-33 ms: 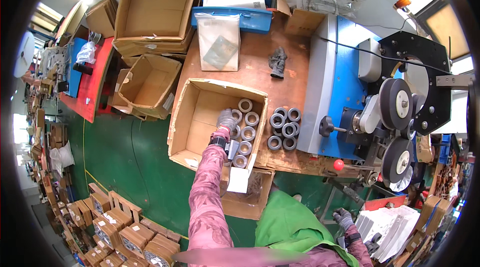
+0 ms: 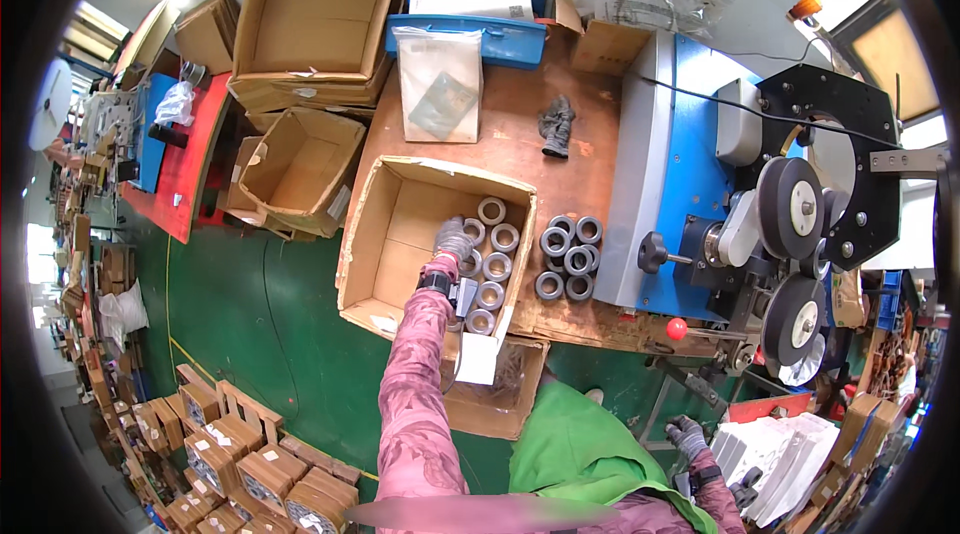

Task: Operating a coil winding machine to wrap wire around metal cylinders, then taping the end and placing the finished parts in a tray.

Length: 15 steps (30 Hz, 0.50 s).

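My left hand (image 2: 455, 238), in a grey glove, reaches into an open cardboard box (image 2: 390, 234) on the bench. Its fingers are closed against a thick metal ring (image 2: 474, 231) on the left side of the ring rows; the fingertips are partly hidden. Several more rings (image 2: 497, 267) stand in rows along the box's right side. Outside the box, to the right, a group of dark rings (image 2: 578, 260) lies piled on the bench. My right hand (image 2: 688, 437), also gloved, hangs low at my right side with loosely bent fingers and nothing visible in it.
A blue grinding machine (image 2: 690, 154) with dark wheels (image 2: 793, 208) stands at the right. Empty cardboard boxes (image 2: 310, 19) are stacked at the far left. A blue tray (image 2: 515, 41), a bagged sheet (image 2: 440, 89) and a dark glove (image 2: 556, 126) lie behind. Another box (image 2: 500, 404) sits below the bench edge.
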### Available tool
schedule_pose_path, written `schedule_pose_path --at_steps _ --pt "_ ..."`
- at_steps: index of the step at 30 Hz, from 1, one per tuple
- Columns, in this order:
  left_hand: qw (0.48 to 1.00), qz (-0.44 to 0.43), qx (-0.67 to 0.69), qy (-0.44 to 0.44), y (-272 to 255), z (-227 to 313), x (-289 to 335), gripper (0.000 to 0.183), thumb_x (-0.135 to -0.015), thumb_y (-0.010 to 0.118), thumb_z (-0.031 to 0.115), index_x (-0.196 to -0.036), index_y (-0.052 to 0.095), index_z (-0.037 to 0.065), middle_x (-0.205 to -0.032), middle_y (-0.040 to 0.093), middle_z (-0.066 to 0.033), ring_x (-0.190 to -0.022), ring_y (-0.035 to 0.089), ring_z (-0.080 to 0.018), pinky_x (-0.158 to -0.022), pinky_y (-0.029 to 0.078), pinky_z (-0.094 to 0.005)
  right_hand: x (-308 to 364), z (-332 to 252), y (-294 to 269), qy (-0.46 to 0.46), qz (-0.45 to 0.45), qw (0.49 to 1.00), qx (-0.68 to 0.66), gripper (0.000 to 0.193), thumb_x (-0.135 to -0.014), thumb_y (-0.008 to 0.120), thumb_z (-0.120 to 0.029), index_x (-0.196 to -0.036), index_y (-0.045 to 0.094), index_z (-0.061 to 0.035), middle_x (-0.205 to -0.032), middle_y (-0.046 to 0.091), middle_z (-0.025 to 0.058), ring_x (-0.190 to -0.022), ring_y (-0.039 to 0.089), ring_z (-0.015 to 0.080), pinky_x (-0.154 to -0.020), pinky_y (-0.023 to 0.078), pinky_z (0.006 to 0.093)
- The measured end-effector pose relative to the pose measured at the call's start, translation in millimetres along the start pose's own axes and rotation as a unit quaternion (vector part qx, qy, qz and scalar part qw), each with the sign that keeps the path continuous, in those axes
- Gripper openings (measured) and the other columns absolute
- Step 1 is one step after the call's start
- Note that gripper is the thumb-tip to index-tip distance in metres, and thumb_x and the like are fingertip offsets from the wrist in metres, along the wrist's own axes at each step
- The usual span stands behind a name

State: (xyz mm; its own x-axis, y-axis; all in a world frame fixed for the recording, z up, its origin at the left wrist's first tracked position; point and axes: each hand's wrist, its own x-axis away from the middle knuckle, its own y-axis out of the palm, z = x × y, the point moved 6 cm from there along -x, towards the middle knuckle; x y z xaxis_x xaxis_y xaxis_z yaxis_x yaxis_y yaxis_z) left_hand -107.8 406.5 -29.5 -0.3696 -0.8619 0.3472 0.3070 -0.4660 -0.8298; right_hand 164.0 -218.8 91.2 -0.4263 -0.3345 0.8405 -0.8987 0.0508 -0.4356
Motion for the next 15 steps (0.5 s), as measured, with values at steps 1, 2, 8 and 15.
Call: schedule_pose_path --at_steps 1,2,8,15 --pt "1.0 0.004 0.003 0.0 -7 9 5 0.038 -0.071 0.064 0.03 -0.1 0.058 0.005 -0.102 0.058 -0.0191 -0.096 0.055 -0.0353 -0.079 0.046 -0.0414 -4 9 -3 -0.004 0.003 1.0 0.002 0.019 -0.08 0.06 -0.013 -0.096 0.057 -0.0026 -0.074 0.06 0.0037 -0.058 0.054 0.011 -0.055 0.046 0.0255" --pt "0.999 -0.006 0.043 -0.001 -16 22 12 0.036 -0.072 0.062 0.026 -0.102 0.059 0.006 -0.102 0.059 -0.0182 -0.097 0.055 -0.0339 -0.082 0.045 -0.0394 -14 27 -7 -0.041 0.025 0.999 0.013 0.02 -0.08 0.06 -0.013 -0.097 0.057 -0.0024 -0.074 0.06 0.0042 -0.059 0.054 0.0112 -0.056 0.046 0.0256" --pt "0.988 0.078 0.127 0.031 -87 -11 103 0.03 -0.079 0.048 0.016 -0.104 0.059 0.005 -0.104 0.06 -0.0154 -0.097 0.056 -0.0298 -0.087 0.043 -0.0362 -62 48 0 -0.076 -0.037 0.995 0.048 0.021 -0.078 0.063 -0.016 -0.093 0.061 -0.0021 -0.078 0.064 0.0062 -0.069 0.058 0.0142 -0.064 0.047 0.0277" --pt "0.883 0.34 0.313 -0.085 -179 -88 285 0.022 -0.08 0.051 0.019 -0.095 0.063 0.008 -0.09 0.063 -0.0151 -0.087 0.06 -0.026 -0.078 0.046 -0.033 -238 84 -61 -0.505 0.03 0.715 0.483 0.034 -0.081 0.049 -0.035 -0.085 0.063 -0.0041 -0.09 0.064 0.0143 -0.081 0.06 0.0324 -0.072 0.047 0.0422"
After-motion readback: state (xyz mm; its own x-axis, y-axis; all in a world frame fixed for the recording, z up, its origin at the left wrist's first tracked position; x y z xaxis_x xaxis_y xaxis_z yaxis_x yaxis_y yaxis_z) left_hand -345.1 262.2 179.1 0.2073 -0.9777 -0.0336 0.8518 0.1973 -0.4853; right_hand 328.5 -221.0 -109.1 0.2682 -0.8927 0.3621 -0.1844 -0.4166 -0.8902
